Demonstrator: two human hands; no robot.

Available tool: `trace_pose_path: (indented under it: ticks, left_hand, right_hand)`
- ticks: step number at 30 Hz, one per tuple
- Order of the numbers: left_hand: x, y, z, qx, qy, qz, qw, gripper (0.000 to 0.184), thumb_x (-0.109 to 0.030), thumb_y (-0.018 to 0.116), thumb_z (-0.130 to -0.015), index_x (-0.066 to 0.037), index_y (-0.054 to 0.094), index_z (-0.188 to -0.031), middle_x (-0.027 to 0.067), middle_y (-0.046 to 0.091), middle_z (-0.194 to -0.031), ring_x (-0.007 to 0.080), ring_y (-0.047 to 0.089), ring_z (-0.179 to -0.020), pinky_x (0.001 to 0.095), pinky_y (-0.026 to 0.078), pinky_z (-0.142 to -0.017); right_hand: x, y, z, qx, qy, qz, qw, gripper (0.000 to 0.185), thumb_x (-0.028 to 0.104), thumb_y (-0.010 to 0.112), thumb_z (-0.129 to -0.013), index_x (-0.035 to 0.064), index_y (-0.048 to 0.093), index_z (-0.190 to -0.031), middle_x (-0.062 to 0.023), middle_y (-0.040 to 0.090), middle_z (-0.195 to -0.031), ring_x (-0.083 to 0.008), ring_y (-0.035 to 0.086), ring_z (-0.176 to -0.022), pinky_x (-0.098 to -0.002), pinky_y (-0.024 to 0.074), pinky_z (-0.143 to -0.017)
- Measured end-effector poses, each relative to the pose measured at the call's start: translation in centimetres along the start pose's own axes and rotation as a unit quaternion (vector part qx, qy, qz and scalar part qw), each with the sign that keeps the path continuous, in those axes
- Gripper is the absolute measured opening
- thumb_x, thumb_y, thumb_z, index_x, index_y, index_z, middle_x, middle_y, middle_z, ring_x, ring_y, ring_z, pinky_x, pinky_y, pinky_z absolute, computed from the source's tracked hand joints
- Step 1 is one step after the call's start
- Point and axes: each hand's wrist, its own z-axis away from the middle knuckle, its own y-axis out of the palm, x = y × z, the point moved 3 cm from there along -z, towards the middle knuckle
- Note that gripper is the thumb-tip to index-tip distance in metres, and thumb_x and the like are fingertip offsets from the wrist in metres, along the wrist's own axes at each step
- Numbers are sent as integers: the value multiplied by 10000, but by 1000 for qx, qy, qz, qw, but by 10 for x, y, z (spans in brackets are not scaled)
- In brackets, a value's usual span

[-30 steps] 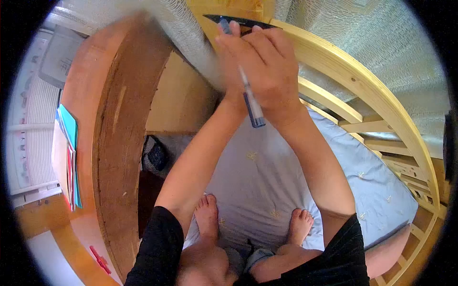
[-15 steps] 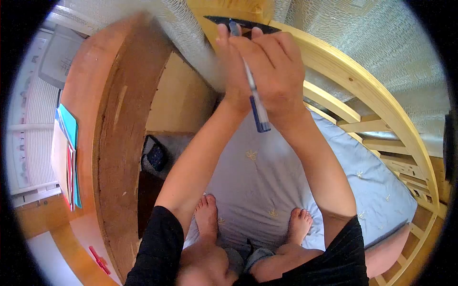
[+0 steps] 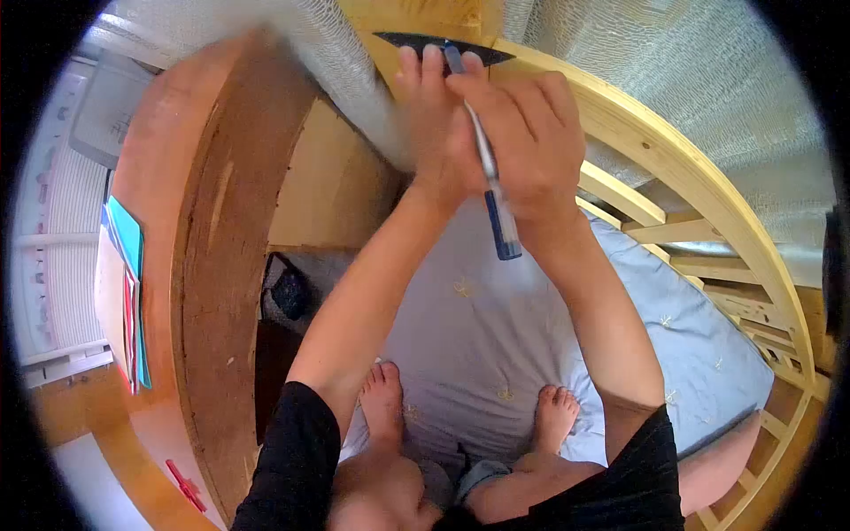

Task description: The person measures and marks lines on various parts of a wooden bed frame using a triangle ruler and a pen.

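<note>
My right hand (image 3: 529, 133) is closed around a pen (image 3: 492, 164) with a clear and white barrel and dark blue ends. The pen slants, its upper end over a flat black pointed piece (image 3: 407, 41) and its lower end hanging below my hand. My left hand (image 3: 434, 133) is beside and partly behind the right one, blurred at its edge. Its fingers stretch upward, with fingertips against the lower edge of the black piece. Most of that piece is covered by fingers, and it rests at the pale wooden bed end.
A wooden bed rail (image 3: 655, 133) curves along the right, with patterned curtains (image 3: 708, 71) behind. My bare feet (image 3: 556, 419) stand on a grey-blue sheet (image 3: 469, 327). At left, a brown wooden cabinet (image 3: 212, 292) carries folders (image 3: 128, 292) and a red pen (image 3: 185, 485).
My right hand has shifted slightly right and down, and the pen with it. The fingers of my left hand show more, spread against the black piece.
</note>
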Motion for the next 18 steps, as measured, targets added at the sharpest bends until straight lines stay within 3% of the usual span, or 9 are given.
trace_pose_path:
  ticks: [3,11,18]
  left_hand:
    - [0,0,-1,5,14,-28,999,544,-297,443,-942,-13,421,-1405,226,254,-1494,496,192,-1386,590,169,-1109]
    - [-2,0,-3,22,-35,19,999,530,-248,515,-902,-24,387,-1365,237,261,-1425,492,237,-1332,600,210,-1075]
    - [-2,0,-6,23,51,-81,995,624,-254,547,-882,-62,295,-1419,275,276,-1376,548,280,-1264,632,267,-1020]
  right_hand:
    - [-2,-3,0,-22,18,-9,1000,351,-20,676,-622,59,686,-963,-88,615,-805,-269,566,-733,-353,482,-654]
    - [-8,-10,4,-16,10,-23,1000,270,29,648,-681,40,670,-950,-91,611,-832,-273,555,-739,-365,469,-650]
    - [-12,-13,7,-26,12,-34,999,285,64,659,-681,42,658,-965,-93,590,-839,-276,543,-745,-375,456,-651]
